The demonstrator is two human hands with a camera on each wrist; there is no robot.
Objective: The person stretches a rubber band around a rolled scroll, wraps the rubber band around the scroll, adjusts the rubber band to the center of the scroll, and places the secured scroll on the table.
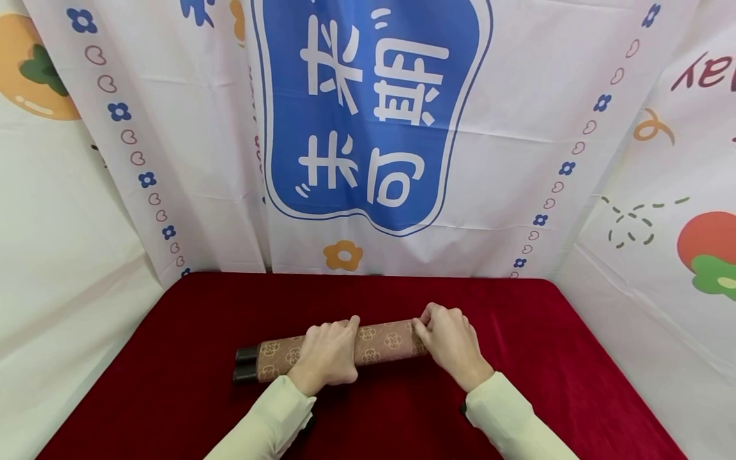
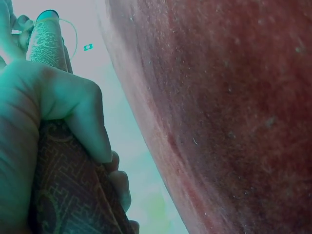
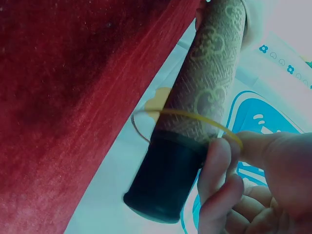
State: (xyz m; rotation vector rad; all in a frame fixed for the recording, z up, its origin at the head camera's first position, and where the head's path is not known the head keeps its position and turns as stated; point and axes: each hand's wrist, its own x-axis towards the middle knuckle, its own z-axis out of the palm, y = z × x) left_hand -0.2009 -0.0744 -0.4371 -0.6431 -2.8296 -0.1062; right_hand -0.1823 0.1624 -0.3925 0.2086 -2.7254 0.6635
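The scroll (image 1: 345, 348) lies fully rolled on the red desk (image 1: 172, 358), the left hand (image 1: 326, 355) clenched around it. The right hand (image 1: 451, 345) pinches a thin yellow cord (image 3: 195, 116) at its dark end; to my eye only the tying is left.

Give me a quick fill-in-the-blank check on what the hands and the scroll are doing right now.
1. The rolled scroll lies on a ____ cloth.
2. The left hand grips the scroll around its ____.
3. The right hand pinches a thin yellow ____ at the scroll's dark end cap.
4. The scroll's brown cover carries a ____ pattern.

Missing words: red; middle; cord; floral
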